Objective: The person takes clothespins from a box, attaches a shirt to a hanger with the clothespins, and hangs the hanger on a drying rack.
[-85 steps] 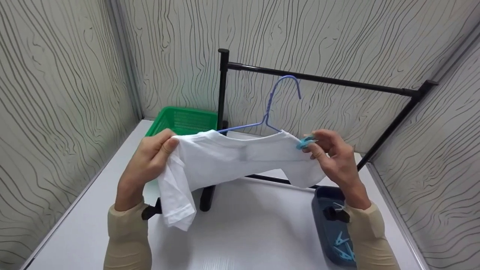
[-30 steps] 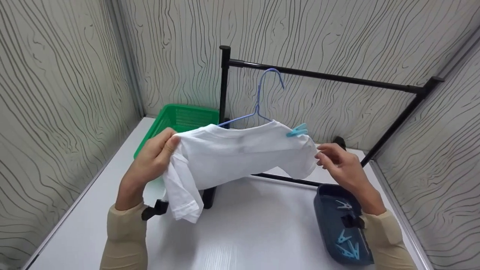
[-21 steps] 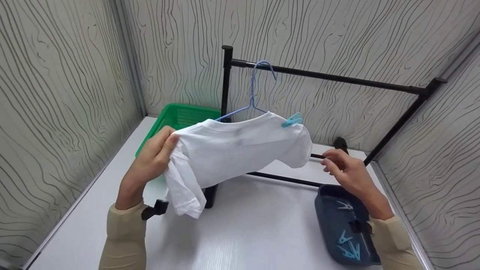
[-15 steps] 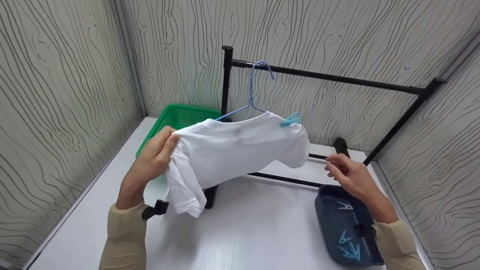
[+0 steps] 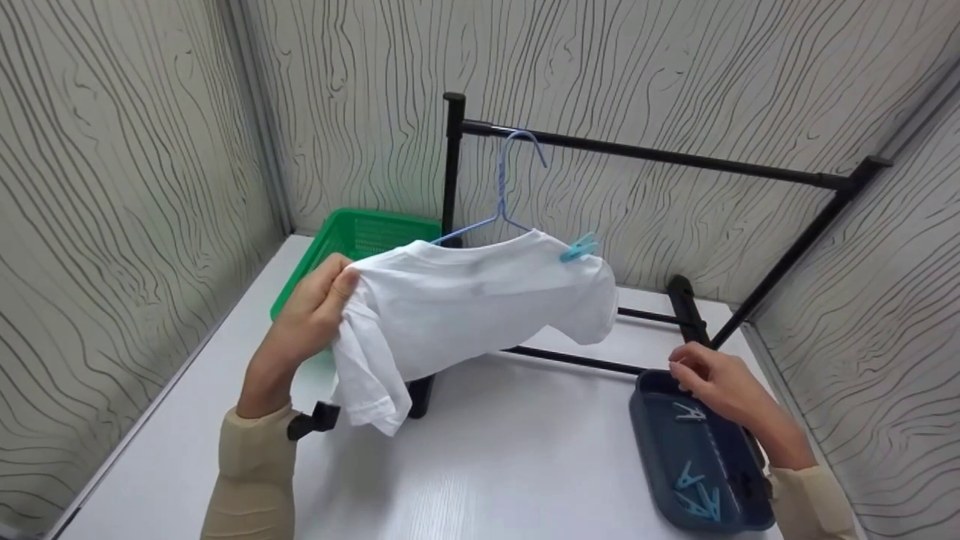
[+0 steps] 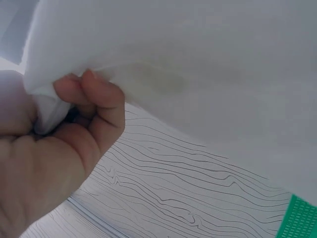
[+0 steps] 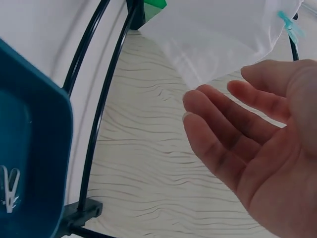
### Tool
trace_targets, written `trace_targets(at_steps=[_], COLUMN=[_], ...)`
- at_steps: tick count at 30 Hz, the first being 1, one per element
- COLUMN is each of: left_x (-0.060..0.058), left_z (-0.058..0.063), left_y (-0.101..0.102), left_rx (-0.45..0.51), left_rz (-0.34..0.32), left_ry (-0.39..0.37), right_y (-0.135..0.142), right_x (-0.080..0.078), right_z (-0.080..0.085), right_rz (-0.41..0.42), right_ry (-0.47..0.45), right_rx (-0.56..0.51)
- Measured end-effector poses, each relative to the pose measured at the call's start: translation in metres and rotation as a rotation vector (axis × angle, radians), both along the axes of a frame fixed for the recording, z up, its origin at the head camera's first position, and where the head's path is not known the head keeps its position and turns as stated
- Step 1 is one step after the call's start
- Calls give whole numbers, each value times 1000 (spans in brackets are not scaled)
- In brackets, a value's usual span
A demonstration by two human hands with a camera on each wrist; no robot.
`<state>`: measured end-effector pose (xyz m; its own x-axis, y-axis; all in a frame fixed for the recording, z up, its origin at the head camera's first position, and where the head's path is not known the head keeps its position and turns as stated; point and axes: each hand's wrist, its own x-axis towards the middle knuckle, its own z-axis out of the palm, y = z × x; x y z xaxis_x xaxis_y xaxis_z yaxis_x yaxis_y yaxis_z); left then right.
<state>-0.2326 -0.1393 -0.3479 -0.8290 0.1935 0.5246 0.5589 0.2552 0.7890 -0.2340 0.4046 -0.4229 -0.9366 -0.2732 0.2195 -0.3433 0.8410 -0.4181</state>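
Note:
My left hand grips the left shoulder of a white T-shirt, which is draped over a blue wire hanger. In the left wrist view the fingers are curled into the bunched cloth. A light-blue clothespin is clipped on the shirt's right shoulder. My right hand holds nothing, its fingers loosely bent, above the far end of a dark blue tray. Inside the tray lie several clothespins, among them a pale one and a light-blue one.
A black metal rack stands behind the shirt, the hanger's hook appearing near its top bar. At the back left is a green plastic basket. Patterned walls enclose the white table.
The right hand has let go of the clothespin, leaving it clipped to the shirt, and moved right and down to the tray. The hanger and shirt shifted left; the left hand keeps its grip.

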Motion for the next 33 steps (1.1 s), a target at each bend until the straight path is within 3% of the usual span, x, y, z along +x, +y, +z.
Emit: trace_targets(at_steps=[4,8,12,16,28,33], left_x=[10,13,13,11,10,10], left_z=[12,16,15,13,13,12], left_y=[5,6,5,4,6,7], left_rx=[-11,-16,3,22,32,45], left_rz=[12,38,61,59,60,65], left_ry=[6,5,5,-3,-31,-39], right_y=[10,20,30,36,39,40], right_x=[6,7,5,5,17,21], right_z=[-13,-27,-38,-50,-80,-90], right_rz=[-27,-33,-16,-31,-217,-240], right_ry=[-85,-183,-263,-287,-524,-576], right_rx=[12,33,77,76,203,224])
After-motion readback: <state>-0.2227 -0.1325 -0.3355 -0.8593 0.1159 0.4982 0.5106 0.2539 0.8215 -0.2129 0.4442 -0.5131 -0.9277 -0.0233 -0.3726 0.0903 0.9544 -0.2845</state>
